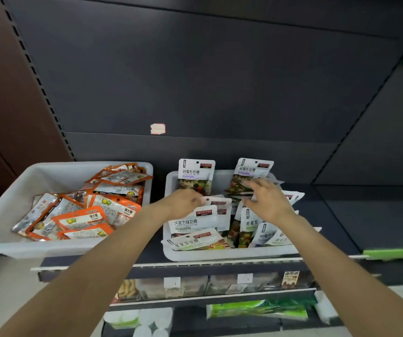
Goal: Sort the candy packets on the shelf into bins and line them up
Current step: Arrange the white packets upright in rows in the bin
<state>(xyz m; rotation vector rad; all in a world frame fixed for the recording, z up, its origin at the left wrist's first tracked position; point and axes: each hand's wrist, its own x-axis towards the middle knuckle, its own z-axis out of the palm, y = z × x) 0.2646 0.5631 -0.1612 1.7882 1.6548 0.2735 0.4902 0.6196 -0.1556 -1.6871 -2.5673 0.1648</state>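
Observation:
Two white bins stand on the dark shelf. The left bin (6,190) holds several orange candy packets (93,215) in a loose heap. The right bin (220,256) holds several white candy packets (195,223), some lying flat, two standing upright at the back (196,173). My left hand (186,201) reaches into the right bin and pinches the top edge of a white packet (216,201). My right hand (266,199) hovers over the right side of that bin with fingers spread, just above a stack of packets (238,189).
The shelf's dark back panel rises behind the bins, with a small pale sticker (158,128) on it. The shelf continues to the right with a green price strip (394,252). Lower shelves below hold other goods and price tags (244,278).

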